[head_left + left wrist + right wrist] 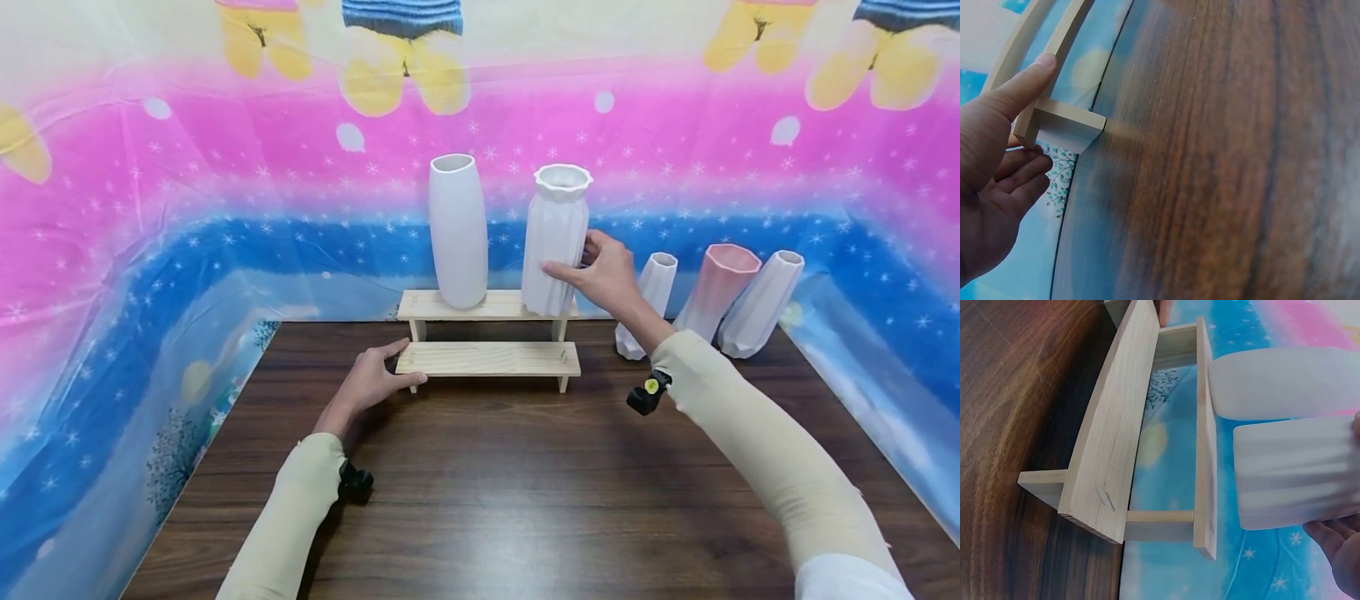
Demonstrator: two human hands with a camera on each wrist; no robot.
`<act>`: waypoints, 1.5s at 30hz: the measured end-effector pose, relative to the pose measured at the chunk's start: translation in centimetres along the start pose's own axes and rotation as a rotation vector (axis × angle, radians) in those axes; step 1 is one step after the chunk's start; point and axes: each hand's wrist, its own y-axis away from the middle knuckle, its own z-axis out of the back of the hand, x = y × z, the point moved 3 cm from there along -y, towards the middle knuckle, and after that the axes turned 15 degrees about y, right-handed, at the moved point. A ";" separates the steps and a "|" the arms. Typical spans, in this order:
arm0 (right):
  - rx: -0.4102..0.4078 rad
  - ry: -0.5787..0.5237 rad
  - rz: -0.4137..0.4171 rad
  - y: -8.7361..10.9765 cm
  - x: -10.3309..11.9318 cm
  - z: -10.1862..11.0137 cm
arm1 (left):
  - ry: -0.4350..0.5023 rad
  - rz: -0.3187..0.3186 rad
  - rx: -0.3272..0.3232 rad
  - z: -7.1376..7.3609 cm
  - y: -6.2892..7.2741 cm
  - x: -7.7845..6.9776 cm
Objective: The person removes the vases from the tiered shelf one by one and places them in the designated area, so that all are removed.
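Note:
In the head view my right hand [609, 277] holds a white ribbed vase [553, 242] with a scalloped rim, thumb across its front. The right wrist view shows a small gap between the base of this ribbed vase [1297, 475] and the upper shelf [1205, 444]. A smooth, tall white vase [459, 233] stands upright on the left part of the upper shelf. My left hand [369, 379] grips the left end of the two-tier wooden stand [487, 358] at its lower shelf. In the left wrist view its thumb [1025, 84] lies along the shelf edge.
To the right on the dark wooden table [480, 483] are a slim white vase [656, 287], a pink-and-white vase [716, 283] and a white faceted vase [761, 304]. Behind the table hangs a printed pink and blue cloth [675, 150].

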 end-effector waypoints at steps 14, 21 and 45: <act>-0.008 -0.024 0.020 2.6 -0.8 1.9 | 0.017 -0.004 0.001 -0.2 0.1 0.0; -0.011 -0.031 0.017 3.6 -1.4 2.7 | 0.014 0.000 0.006 -0.1 0.0 0.0; -0.069 -0.027 -0.037 8.3 -4.2 6.0 | 0.008 0.009 0.008 -0.1 -0.1 -0.2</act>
